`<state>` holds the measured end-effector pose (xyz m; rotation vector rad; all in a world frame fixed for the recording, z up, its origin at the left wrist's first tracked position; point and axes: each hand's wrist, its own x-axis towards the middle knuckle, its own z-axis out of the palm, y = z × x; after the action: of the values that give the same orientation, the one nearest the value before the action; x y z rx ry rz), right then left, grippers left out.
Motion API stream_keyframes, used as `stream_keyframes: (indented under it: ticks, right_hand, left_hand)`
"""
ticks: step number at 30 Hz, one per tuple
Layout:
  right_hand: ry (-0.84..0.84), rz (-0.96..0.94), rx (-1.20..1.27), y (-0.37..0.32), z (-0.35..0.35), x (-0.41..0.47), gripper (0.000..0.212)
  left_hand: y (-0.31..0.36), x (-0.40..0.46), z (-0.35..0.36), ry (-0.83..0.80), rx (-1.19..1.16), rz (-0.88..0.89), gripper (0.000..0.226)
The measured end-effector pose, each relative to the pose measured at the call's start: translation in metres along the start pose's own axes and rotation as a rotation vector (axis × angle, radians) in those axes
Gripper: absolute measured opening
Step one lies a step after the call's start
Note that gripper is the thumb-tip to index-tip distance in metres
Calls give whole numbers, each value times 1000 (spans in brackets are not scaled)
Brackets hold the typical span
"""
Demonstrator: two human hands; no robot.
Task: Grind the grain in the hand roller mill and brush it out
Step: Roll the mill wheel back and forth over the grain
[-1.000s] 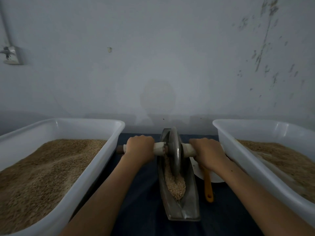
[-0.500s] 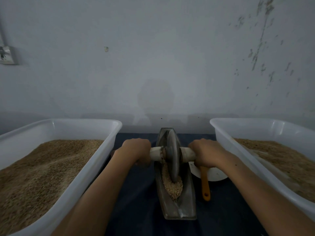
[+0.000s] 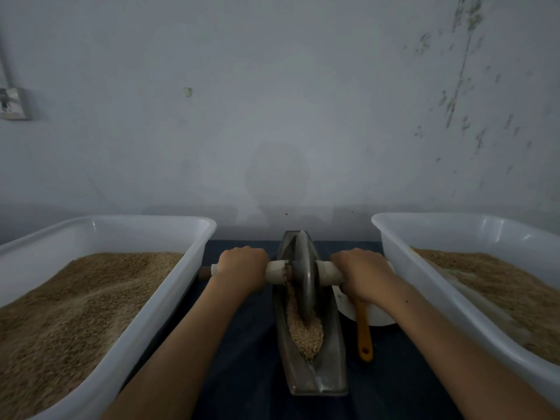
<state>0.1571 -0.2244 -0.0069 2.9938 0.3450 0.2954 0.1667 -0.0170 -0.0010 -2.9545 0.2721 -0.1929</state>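
Note:
A metal boat-shaped trough point(image 3: 328, 377) lies lengthwise on the dark cloth in the centre. A metal grinding wheel point(image 3: 304, 277) stands upright in it on a pale wooden axle point(image 3: 277, 271). My left hand point(image 3: 241, 266) grips the axle's left side and my right hand point(image 3: 362, 272) grips its right side. Crushed grain point(image 3: 306, 336) lies heaped in the trough in front of the wheel. An orange-handled brush or scoop point(image 3: 363, 331) rests in a white bowl point(image 3: 378, 316) just right of the trough, its head hidden under my right wrist.
A large white tub point(image 3: 169, 301) holding brown grain stands on the left, another white tub point(image 3: 424, 286) with grain on the right. A grey wall point(image 3: 278, 101) closes the back. Dark blue cloth point(image 3: 242, 374) covers the table between the tubs.
The wheel has rolled toward me from the far end of the trough, both hands moving with the axle. The grain heap stays at the near end.

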Motion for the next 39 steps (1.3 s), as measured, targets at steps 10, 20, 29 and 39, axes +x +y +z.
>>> stream_keyframes:
  ticks: [10, 20, 29, 39]
  right_hand:
    - [-230, -9, 29, 1, -12, -6, 17]
    - [151, 32, -13, -6, 5, -3, 18]
    - [-231, -12, 5, -3, -16, -7, 22]
    - [124, 4, -11, -7, 1, -6, 18]
  left_hand:
    - [1, -2, -8, -86, 17, 46, 39]
    - [0, -1, 5, 186, -26, 15, 21]
    - [-4, -1, -8, -202, 20, 63, 47]
    - [-2, 3, 5, 96, -30, -5, 26]
